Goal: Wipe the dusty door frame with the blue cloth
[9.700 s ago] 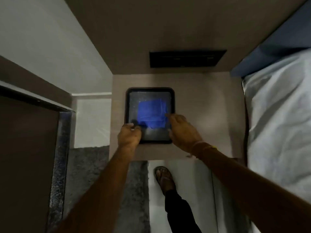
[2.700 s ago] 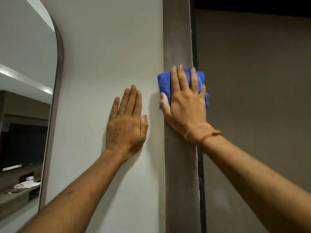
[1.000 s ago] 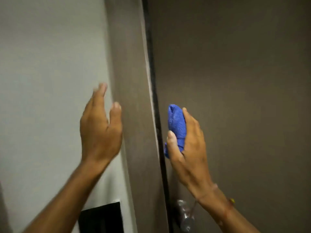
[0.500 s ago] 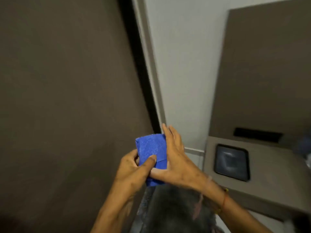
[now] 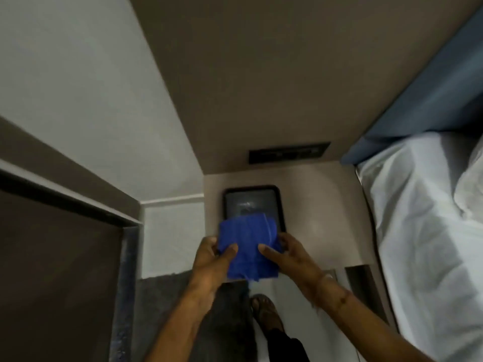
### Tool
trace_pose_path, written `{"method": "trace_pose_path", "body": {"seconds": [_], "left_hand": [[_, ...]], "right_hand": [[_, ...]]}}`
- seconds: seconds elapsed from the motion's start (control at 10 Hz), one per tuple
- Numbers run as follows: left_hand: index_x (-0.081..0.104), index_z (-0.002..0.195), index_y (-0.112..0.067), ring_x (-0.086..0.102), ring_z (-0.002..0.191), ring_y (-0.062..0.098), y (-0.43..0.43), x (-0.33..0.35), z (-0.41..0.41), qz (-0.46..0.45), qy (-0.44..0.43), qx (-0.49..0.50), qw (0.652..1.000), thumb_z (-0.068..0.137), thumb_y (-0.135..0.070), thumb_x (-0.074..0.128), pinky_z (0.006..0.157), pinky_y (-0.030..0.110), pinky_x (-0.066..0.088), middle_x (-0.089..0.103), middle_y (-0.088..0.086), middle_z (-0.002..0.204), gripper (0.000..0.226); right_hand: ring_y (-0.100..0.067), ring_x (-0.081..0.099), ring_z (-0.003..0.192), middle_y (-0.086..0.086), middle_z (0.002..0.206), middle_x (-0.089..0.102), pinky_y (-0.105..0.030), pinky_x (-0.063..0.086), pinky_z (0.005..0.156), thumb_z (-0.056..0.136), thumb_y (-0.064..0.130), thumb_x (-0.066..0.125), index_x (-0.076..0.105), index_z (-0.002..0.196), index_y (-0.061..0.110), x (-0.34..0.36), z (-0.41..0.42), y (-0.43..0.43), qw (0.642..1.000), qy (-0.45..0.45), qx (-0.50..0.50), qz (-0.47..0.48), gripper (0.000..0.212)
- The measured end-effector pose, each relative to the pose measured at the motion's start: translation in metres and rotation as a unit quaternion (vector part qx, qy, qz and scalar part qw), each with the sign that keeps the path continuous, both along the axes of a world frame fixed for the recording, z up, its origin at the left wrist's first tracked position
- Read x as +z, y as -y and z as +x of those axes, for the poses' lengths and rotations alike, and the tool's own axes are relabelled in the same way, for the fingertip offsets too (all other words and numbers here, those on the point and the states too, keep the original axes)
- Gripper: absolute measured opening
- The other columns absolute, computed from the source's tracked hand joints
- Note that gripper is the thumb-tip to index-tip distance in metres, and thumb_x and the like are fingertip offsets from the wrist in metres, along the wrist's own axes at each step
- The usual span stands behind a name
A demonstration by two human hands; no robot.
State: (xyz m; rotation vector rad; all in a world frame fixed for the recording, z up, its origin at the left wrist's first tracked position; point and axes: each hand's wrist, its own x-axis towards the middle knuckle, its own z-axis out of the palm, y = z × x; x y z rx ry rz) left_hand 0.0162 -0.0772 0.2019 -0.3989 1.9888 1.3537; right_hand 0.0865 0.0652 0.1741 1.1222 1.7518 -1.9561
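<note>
The folded blue cloth is held flat between both hands, over the near edge of a dark tray on the bedside table. My left hand pinches its left side with the thumb on top. My right hand grips its right side the same way. The brown door frame runs along the left, with the dark door below it, away from the cloth.
A bed with a white sheet and blue headboard fills the right. A black switch panel sits on the wall behind the table. My sandalled foot stands on the floor beside a grey mat.
I turned from the door to the bedside table. The cloth has gone from my right hand alone into both hands and now hovers over the tray.
</note>
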Motion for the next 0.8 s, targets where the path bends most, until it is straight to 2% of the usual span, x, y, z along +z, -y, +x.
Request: {"method": "trace_pose_path", "body": {"seconds": [0.1, 0.2, 0.3, 0.4, 0.5, 0.6, 0.7, 0.8], "left_hand": [[0.055, 0.102, 0.006, 0.064, 0.098, 0.039, -0.041, -0.093, -0.035, -0.029, -0.007, -0.032, 0.999, 0.086, -0.008, 0.061, 0.083, 0.048, 0.054, 0.066, 0.027, 0.106, 0.022], [0.058, 0.098, 0.0, 0.063, 0.097, 0.037, -0.063, -0.153, -0.061, -0.115, -0.07, -0.07, 0.988, 0.085, -0.016, 0.063, 0.086, 0.044, 0.053, 0.067, 0.024, 0.104, 0.021], [0.056, 0.109, 0.001, 0.06, 0.103, 0.038, -0.075, -0.199, -0.072, -0.161, -0.116, -0.121, 0.973, 0.086, -0.017, 0.061, 0.09, 0.045, 0.051, 0.064, 0.024, 0.113, 0.03], [0.039, 0.132, -0.001, 0.048, 0.121, 0.038, -0.084, -0.229, -0.069, -0.204, -0.158, -0.185, 0.948, 0.088, -0.014, 0.058, 0.102, 0.047, 0.043, 0.047, 0.024, 0.135, 0.05], [0.029, 0.139, -0.004, 0.038, 0.128, 0.031, -0.083, -0.242, -0.053, -0.21, -0.238, -0.196, 0.928, 0.091, -0.009, 0.05, 0.106, 0.021, 0.036, 0.03, 0.019, 0.146, 0.053], [0.032, 0.138, -0.006, 0.04, 0.127, 0.03, -0.075, -0.248, -0.033, -0.22, -0.26, -0.276, 0.899, 0.088, -0.008, 0.052, 0.104, 0.027, 0.04, 0.032, 0.018, 0.145, 0.054], [0.019, 0.145, -0.009, 0.022, 0.14, 0.032, -0.068, -0.257, -0.027, -0.246, -0.198, -0.429, 0.846, 0.088, -0.014, 0.055, 0.112, 0.044, 0.032, 0.013, 0.015, 0.156, 0.068], [0.016, 0.146, -0.01, 0.016, 0.144, 0.03, -0.063, -0.25, -0.038, -0.255, -0.177, -0.481, 0.82, 0.089, -0.016, 0.054, 0.117, 0.043, 0.024, 0.008, 0.013, 0.158, 0.069]], "right_hand": [[-0.03, 0.063, 0.103, -0.018, 0.118, 0.064, -0.041, 0.056, 0.086, 0.083, 0.024, 0.069, 0.054, 0.114, 0.002, -0.083, -0.039, -0.034, 0.994, 0.032, 0.012, 0.107, 0.041], [-0.031, 0.061, 0.107, -0.014, 0.118, 0.064, -0.034, 0.049, 0.087, 0.083, 0.032, 0.068, 0.054, 0.119, 0.007, -0.139, -0.071, -0.052, 0.971, 0.072, 0.063, 0.218, 0.046], [-0.033, 0.057, 0.113, -0.016, 0.125, 0.059, -0.033, 0.047, 0.089, 0.084, 0.027, 0.068, 0.045, 0.127, 0.008, -0.182, -0.086, -0.058, 0.96, 0.072, 0.07, 0.263, 0.053], [-0.04, 0.043, 0.123, -0.023, 0.136, 0.041, -0.047, 0.041, 0.103, 0.085, 0.019, 0.065, 0.033, 0.135, 0.006, -0.209, -0.084, -0.055, 0.926, 0.081, 0.14, 0.341, 0.061], [-0.041, 0.037, 0.124, -0.024, 0.141, 0.03, -0.05, 0.041, 0.104, 0.085, 0.014, 0.059, 0.031, 0.138, 0.007, -0.222, -0.067, -0.045, 0.867, 0.039, 0.256, 0.425, 0.06], [-0.04, 0.03, 0.131, -0.022, 0.151, 0.019, -0.052, 0.038, 0.107, 0.087, 0.017, 0.055, 0.027, 0.142, 0.01, -0.227, -0.052, -0.04, 0.805, 0.029, 0.387, 0.448, 0.063], [-0.04, 0.02, 0.138, -0.019, 0.157, -0.001, -0.054, 0.032, 0.109, 0.087, 0.014, 0.058, 0.006, 0.148, 0.015, -0.231, -0.046, -0.039, 0.774, 0.062, 0.463, 0.428, 0.08], [-0.04, 0.016, 0.14, -0.016, 0.158, -0.007, -0.056, 0.028, 0.111, 0.089, 0.018, 0.056, -0.001, 0.148, 0.015, -0.223, -0.045, -0.038, 0.741, 0.088, 0.506, 0.433, 0.082]]}}
